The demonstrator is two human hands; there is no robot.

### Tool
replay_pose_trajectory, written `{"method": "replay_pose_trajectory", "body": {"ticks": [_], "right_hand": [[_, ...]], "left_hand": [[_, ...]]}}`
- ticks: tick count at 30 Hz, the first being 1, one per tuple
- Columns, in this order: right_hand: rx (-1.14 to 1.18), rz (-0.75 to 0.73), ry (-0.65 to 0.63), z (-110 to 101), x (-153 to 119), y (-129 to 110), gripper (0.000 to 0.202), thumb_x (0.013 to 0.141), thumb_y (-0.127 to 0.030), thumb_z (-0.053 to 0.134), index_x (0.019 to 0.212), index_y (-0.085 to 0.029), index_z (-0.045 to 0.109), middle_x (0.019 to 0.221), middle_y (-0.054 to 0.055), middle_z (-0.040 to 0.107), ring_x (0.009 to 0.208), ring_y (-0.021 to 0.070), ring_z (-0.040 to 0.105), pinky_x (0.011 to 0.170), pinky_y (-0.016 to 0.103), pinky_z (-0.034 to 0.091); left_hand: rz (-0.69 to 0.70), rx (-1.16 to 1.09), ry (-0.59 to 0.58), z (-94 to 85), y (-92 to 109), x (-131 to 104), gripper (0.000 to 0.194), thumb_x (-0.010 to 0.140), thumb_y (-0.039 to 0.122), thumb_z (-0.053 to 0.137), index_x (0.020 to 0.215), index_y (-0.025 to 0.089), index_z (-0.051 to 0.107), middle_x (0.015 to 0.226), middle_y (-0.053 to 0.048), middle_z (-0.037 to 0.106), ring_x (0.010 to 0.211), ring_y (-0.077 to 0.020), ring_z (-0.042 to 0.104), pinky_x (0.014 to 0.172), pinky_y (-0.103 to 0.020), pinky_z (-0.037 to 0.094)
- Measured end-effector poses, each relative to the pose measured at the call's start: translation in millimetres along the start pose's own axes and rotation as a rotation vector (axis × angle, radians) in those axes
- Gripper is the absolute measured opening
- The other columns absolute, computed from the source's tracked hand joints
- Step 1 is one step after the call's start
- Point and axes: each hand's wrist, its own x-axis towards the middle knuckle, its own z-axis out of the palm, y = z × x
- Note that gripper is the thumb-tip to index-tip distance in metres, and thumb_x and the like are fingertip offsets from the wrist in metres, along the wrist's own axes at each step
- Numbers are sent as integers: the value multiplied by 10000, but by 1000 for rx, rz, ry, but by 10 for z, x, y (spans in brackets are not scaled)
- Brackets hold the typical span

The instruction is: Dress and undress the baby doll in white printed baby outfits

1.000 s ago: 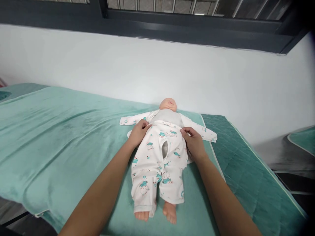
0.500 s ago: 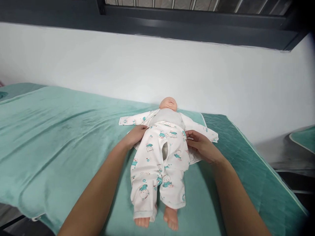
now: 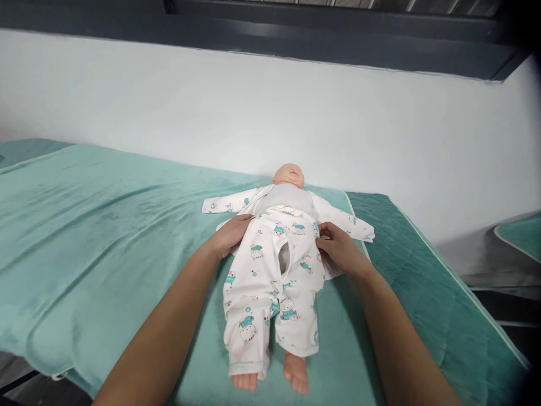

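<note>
Head view: the printed pants (image 3: 253,276) were on the doll (image 3: 289,176), on its back on the lt. green blanket (image 3: 105,225), btwn the L hand (image 3: 233,232) & R hand (image 3: 339,247). Their long axis ran near to far, waist end far, cuffs near, legs slightly apart. Pants lay just R of the L hand & just L of the R hand; both hands were at the waist sides, so neither was clearly nearer. L hand: back up, fingers fairly straight, tips out of sight at the waist edge; cdn't tell if they gripped cloth. R hand: half-curled, thumb a bit off the index, tips at the opp. edge; cdn't tell if pinching or just resting. Printed top (image 3: 230,203) had sleeves spread beyond both hands.
</note>
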Motion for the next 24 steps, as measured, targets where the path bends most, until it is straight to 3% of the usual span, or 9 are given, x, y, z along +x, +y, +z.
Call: {"method": "replay_pose_trajectory", "body": {"ticks": [6,13,18,24], "right_hand": [[-75,25,86,23,131,178,220,646,-199,638,847,-255,568,695,-19,649,564,177,581,529,334,464],[97,-59,76,98,105,217,301,649,-222,631,935,-268,550,672,-57,613,533,136,506,462,254,374],[224,-54,71,171,88,172,306,643,-211,610,933,-260,522,702,-65,603,517,114,461,461,247,337],[398,-72,0,179,74,128,319,640,-220,662,917,-262,510,727,-61,619,558,131,510,520,261,387]], "left_hand": [[18,63,67,41,-36,26,350,684,463,760,886,178,734,775,-63,733,737,-224,652,641,-314,503],[67,-48,74,83,-49,50,285,739,371,732,952,182,730,962,-57,752,864,-215,671,736,-302,520],[33,-157,3,52,-103,110,353,702,293,771,1032,177,721,995,-90,752,836,-232,697,776,-364,546],[7,-244,-46,34,-137,155,399,733,289,761,1108,167,699,968,-109,754,818,-232,704,751,-376,565]]}}
